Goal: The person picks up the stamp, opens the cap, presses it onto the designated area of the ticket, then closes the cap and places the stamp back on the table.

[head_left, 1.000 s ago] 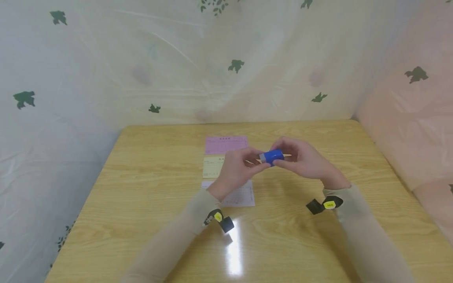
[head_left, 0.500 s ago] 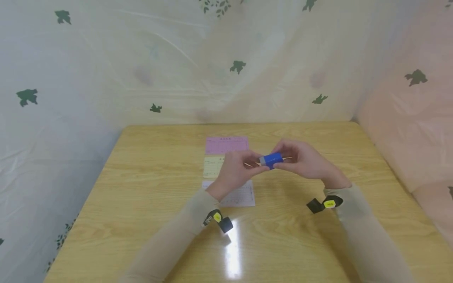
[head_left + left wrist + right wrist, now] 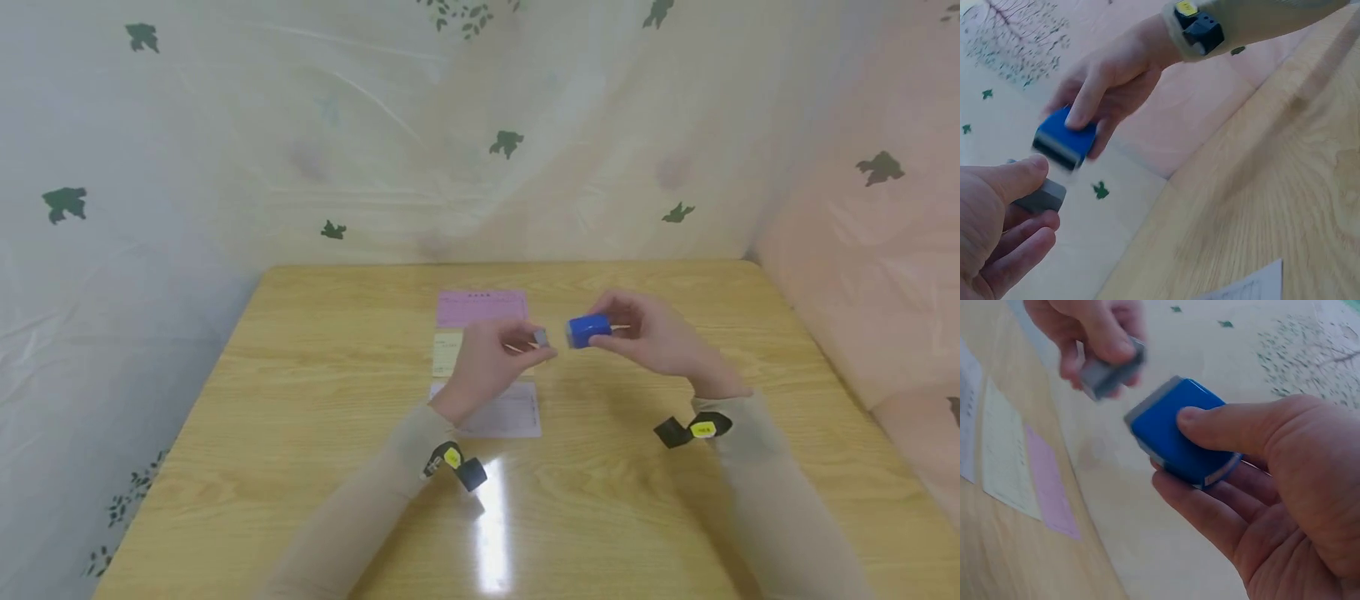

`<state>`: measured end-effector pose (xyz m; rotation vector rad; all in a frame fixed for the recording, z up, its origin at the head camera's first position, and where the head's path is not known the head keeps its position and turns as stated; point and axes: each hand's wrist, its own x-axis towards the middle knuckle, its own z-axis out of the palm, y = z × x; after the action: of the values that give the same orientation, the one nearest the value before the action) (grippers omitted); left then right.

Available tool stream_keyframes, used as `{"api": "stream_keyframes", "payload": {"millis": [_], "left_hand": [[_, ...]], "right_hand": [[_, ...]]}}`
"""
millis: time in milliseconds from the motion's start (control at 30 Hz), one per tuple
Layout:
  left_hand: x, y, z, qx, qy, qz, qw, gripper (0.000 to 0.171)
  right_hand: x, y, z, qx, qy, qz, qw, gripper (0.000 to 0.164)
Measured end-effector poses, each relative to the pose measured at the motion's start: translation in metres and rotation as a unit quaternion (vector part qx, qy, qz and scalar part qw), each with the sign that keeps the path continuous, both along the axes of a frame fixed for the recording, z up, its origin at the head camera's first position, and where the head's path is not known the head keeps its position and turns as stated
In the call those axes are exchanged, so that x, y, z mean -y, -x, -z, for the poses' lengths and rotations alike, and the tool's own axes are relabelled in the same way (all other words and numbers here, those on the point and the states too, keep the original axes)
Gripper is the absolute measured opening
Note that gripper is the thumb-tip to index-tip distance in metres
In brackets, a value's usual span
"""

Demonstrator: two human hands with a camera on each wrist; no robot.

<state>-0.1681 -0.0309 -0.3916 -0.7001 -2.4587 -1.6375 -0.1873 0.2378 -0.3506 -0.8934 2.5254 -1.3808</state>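
Between thumb and fingers, my right hand (image 3: 656,337) grips a blue stamp (image 3: 1179,428) above the table. The stamp's grey-edged end faces left, toward the other hand. My left hand (image 3: 487,358) pinches a small grey stamp cap (image 3: 1044,195), seen at the fingertips in all views. A short gap separates cap and stamp. Under the left hand and forearm lie three printed slips in a column: a pink slip (image 3: 480,308) at the back, a yellow slip (image 3: 446,354) in the middle, partly hidden by the hand, and a white slip (image 3: 513,412) nearest me.
The wooden table (image 3: 337,333) reaches back to a pale curtain (image 3: 405,150) with green leaf-like prints. A pinkish curtain (image 3: 862,275) stands along the right edge. Each wrist wears a black strap with a small camera (image 3: 471,473).
The grey cap has come off the blue stamp. My left hand has moved slightly left with the cap, and my right hand slightly right with the stamp.
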Motion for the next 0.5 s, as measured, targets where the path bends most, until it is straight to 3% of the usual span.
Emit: {"api": "stream_keyframes", "payload": {"millis": [133, 333, 500], "left_hand": [[0.005, 0.001, 0.002, 0.009, -0.012, -0.012, 0.9998, 0.020], [0.004, -0.002, 0.005, 0.038, 0.022, 0.013, 0.9990, 0.024], [0.001, -0.004, 0.006, 0.030, 0.050, 0.031, 0.9978, 0.031]], "right_hand": [[-0.022, -0.002, -0.009, -0.033, -0.004, 0.059, 0.998, 0.027], [-0.030, -0.006, -0.015, -0.028, 0.002, 0.042, 0.999, 0.026], [-0.029, -0.007, -0.015, -0.040, -0.008, 0.045, 0.998, 0.025]]}}
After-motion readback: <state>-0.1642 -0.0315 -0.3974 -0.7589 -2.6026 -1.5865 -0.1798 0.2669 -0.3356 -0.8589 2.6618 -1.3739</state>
